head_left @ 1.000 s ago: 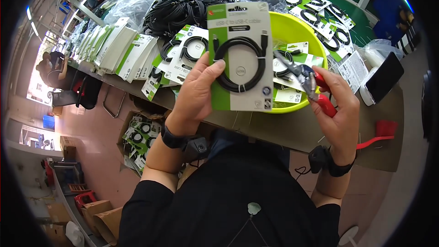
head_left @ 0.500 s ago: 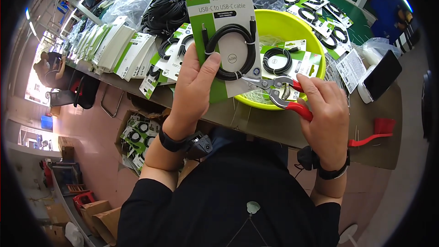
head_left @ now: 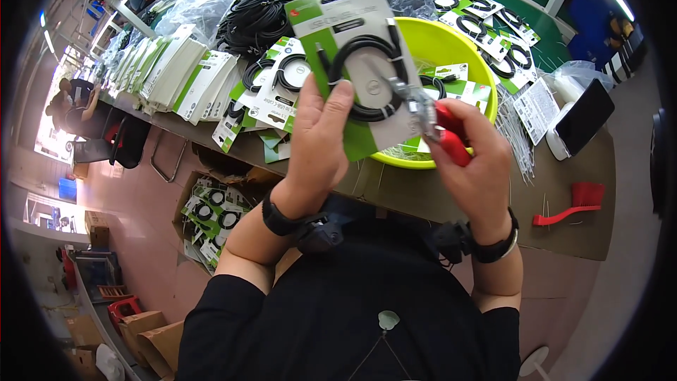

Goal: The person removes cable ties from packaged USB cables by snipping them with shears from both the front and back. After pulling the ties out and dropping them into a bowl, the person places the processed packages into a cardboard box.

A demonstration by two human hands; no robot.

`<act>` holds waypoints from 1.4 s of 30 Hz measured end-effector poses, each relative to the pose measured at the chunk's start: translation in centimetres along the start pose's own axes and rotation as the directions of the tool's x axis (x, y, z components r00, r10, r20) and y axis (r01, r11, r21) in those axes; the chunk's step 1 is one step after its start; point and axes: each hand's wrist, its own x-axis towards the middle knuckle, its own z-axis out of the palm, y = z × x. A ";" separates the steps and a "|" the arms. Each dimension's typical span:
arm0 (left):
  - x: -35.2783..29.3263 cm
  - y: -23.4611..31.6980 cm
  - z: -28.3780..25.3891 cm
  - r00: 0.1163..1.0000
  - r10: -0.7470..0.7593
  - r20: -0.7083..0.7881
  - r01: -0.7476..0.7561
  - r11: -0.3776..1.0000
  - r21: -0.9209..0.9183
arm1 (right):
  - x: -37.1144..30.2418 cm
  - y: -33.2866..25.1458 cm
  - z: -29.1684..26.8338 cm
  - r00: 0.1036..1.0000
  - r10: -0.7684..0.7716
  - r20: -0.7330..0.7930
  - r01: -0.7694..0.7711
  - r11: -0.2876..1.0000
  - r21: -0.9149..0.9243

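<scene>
My left hand (head_left: 317,141) pinches the lower left edge of a green-and-white backing card (head_left: 361,79), thumb in front. A coiled black cable (head_left: 365,44) is fastened to the card with thin white ties. Closed round the red handles of a pair of pruning shears (head_left: 423,113) is my right hand (head_left: 479,162). The shears' metal head overlaps the card's right side, by the coil, with the blades pointing up and left. Motion blurs the blades, so whether they touch the cable or a tie I cannot tell.
Behind the card stands a yellow-green basin (head_left: 490,99) holding carded cables. Stacked cards (head_left: 162,74) and loose black cables (head_left: 250,25) lie left; finished-looking carded cables (head_left: 508,60), white ties (head_left: 518,141), a phone (head_left: 585,116) and red brush (head_left: 575,208) lie right. A carton (head_left: 187,204) sits below.
The card has tilted and moved slightly right in my left hand. My right hand has come left and down, and the shears have swung from lying sideways to pointing up across the card.
</scene>
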 end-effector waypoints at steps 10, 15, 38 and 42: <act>0.5 -0.5 0.3 0.945 0.304 -0.118 -0.253 0.912 0.322 | 0.3 0.1 4.0 0.979 -0.056 -0.194 0.065 0.997 0.041; 5.6 2.1 -10.6 0.979 0.025 -0.201 0.032 0.961 0.275 | 1.8 2.2 1.5 0.962 0.219 -0.163 -0.190 0.966 0.173; 16.9 -6.7 3.4 0.367 -0.675 0.640 -0.692 0.261 0.673 | -0.9 5.4 -1.9 0.910 0.388 -0.145 -0.233 0.769 0.596; 15.6 -4.2 -0.6 0.621 -0.083 0.779 -0.647 0.506 0.570 | -1.3 5.5 -2.1 0.902 0.402 -0.158 -0.217 0.739 0.638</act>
